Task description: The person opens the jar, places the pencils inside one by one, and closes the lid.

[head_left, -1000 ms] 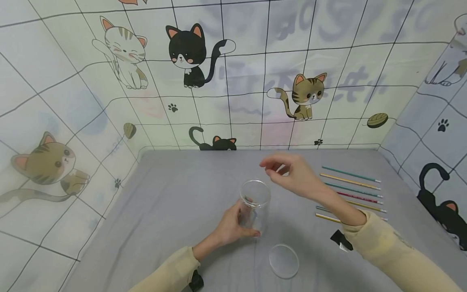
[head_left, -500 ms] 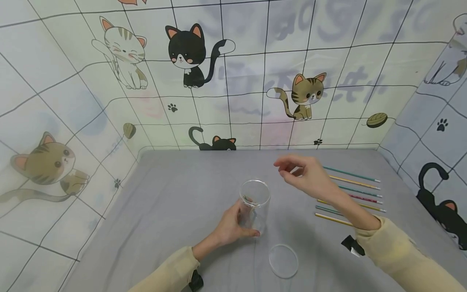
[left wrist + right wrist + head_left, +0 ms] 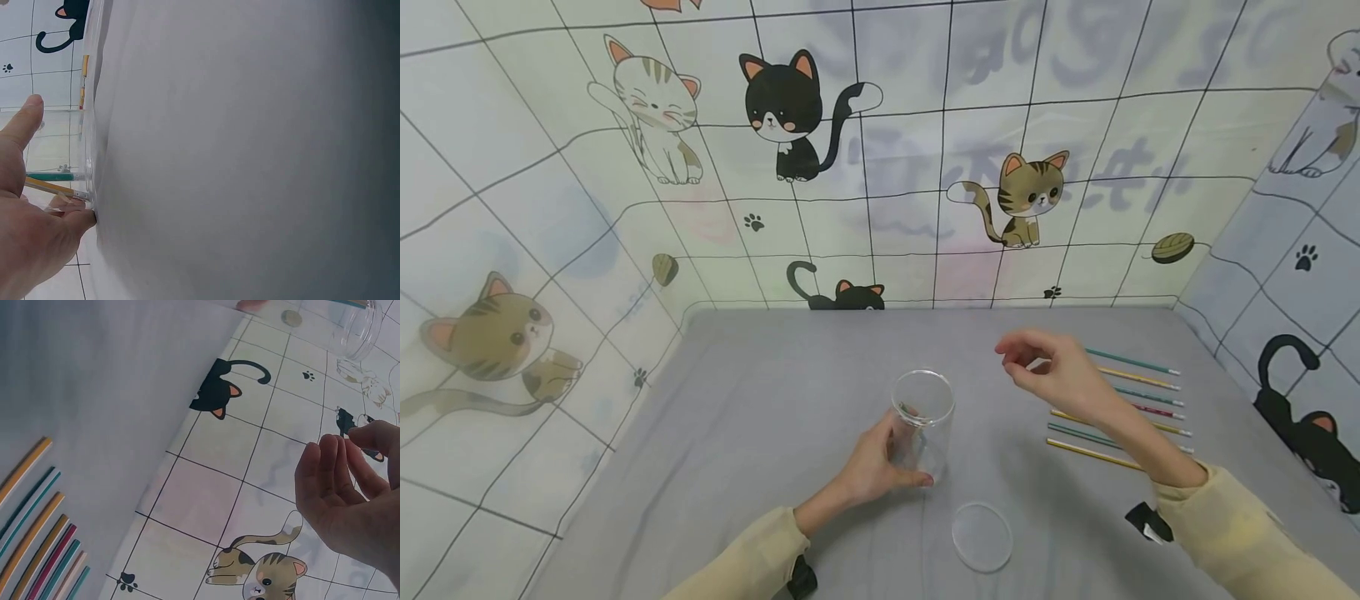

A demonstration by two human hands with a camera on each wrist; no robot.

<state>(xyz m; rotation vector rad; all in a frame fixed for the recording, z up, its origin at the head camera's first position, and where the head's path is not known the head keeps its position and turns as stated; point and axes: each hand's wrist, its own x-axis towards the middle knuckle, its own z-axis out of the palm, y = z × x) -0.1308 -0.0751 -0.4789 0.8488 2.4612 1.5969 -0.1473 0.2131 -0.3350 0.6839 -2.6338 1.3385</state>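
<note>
My left hand [image 3: 880, 467] grips the lower side of a clear glass jar [image 3: 934, 442] that stands upright on the grey cloth. Through its wall in the left wrist view show a green pencil [image 3: 50, 177] and a yellow pencil [image 3: 53, 187]. To the right of the jar my right hand [image 3: 1060, 371] hovers with loosely bent fingers and nothing in them; the right wrist view shows the same hand [image 3: 340, 494] bare. Beneath and beyond it lies a row of several pencils, among them a yellow pencil [image 3: 1086, 452] nearest me, partly hidden by the forearm.
A clear round lid [image 3: 982, 537] lies flat in front of the jar, to its right. Grey cloth [image 3: 760, 375] covers the table. Around it hang curtains [image 3: 895, 167] printed with cats. Black straps show by both cuffs.
My right hand has moved rightward, from near the jar's rim toward the row of pencils, and slightly down. The left hand and the jar have kept their place.
</note>
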